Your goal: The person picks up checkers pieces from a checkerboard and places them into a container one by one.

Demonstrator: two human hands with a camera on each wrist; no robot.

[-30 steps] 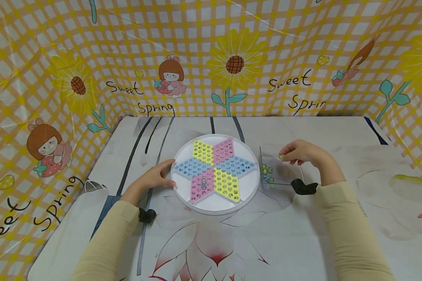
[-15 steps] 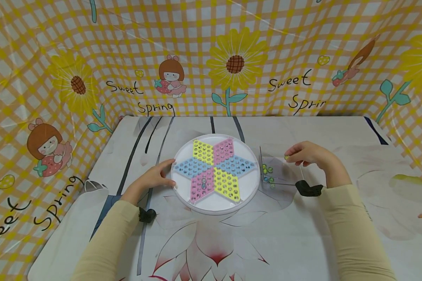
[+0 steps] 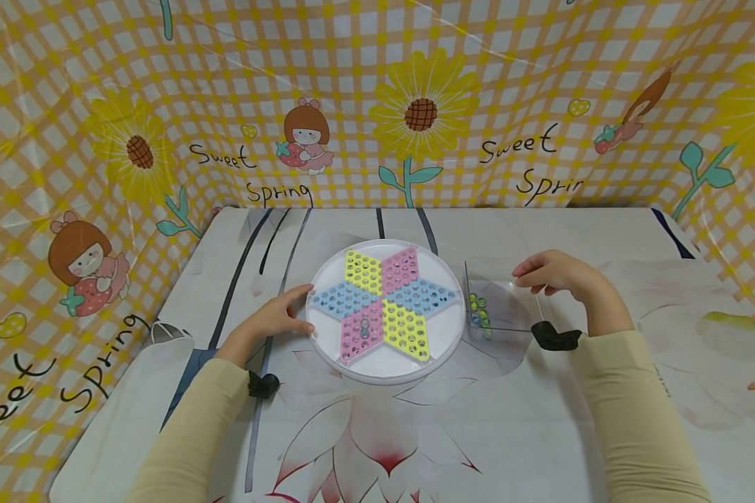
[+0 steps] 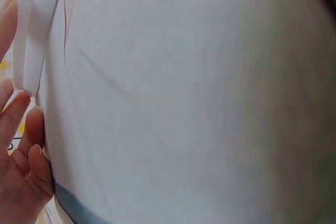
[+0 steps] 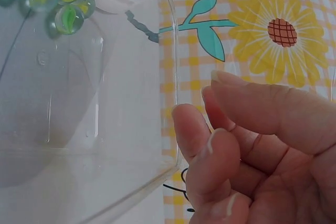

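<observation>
A round white Chinese checkers board point(image 3: 327, 342) with a pink, yellow and blue star sits mid-table in the head view. A few glass marbles point(image 3: 365, 328) stand in its near pink point. My left hand point(image 3: 270, 318) touches the board's left rim with spread thumb and fingers; the left wrist view shows the fingers point(image 4: 34, 127) at the rim. To the board's right is a clear plastic box point(image 3: 509, 307), with several green and yellow marbles point(image 5: 68, 19) at its board side. Over the box's right edge hovers my right hand point(image 3: 556, 276), thumb and fingers apart, no marble between them.
A white item with a strap loop point(image 3: 171, 335) lies at the table's left edge. Black wrist mounts point(image 3: 555, 337) hang below both wrists. A yellow checked cloth point(image 3: 352, 70) forms the walls around the back and sides of the white table.
My right hand has moved slightly right and let go of the yellow-green marble it pinched. The marbles in the box have shifted into a tighter bunch. My left hand has stayed at the rim.
</observation>
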